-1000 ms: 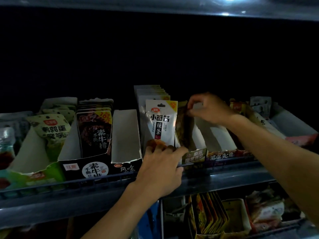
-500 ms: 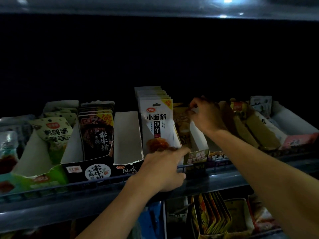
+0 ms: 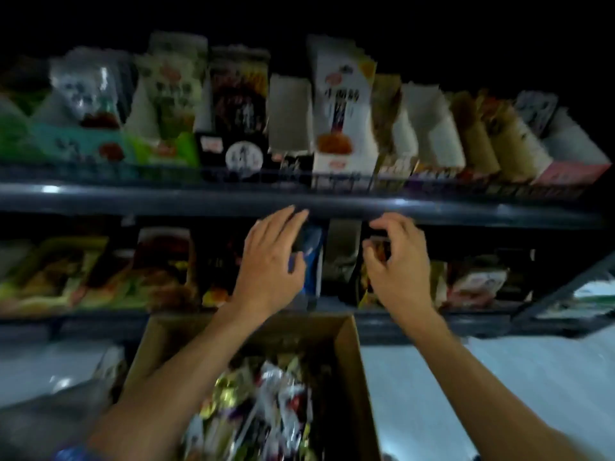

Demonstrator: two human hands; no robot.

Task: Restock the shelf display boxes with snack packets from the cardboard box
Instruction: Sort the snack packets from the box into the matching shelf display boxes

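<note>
Left hand [image 3: 269, 261] is up at the lower shelf, fingers stretched almost straight and laid over a dark-and-blue packet [image 3: 307, 257] that stands upright, long axis vertical; whether the thumb wraps behind it I cannot tell, so this reads as a flat touch, not a clench; right hand [image 3: 396, 261] just beside it, fingers curled like a claw in front of a dark packet [image 3: 379, 247], tips close to its top edge; whether they actually pinch it is lost in the blur. Both hands sit just under the dark rail of the upper shelf [image 3: 199, 197]. Above that rail, a row of display boxes; the white packet [image 3: 339, 104] with an orange food picture stands upright in its white box, face toward us, dark vertical writing down its middle too smeared to read; left of it an empty white display box [image 3: 289, 114]; then a black box [image 3: 233, 151] with a round white label, characters unreadable; further right, tan packets [image 3: 499, 134] leaning back to the right, and a pink-fronted box [image 3: 572, 174] at the end. Down below, between the forearms, the cardboard box [image 3: 352, 361] stands open, long axis running away from us toward the shelf, heaped with shiny mixed snack packets [image 3: 266, 410] lying every which way; no print on them legible.
</note>
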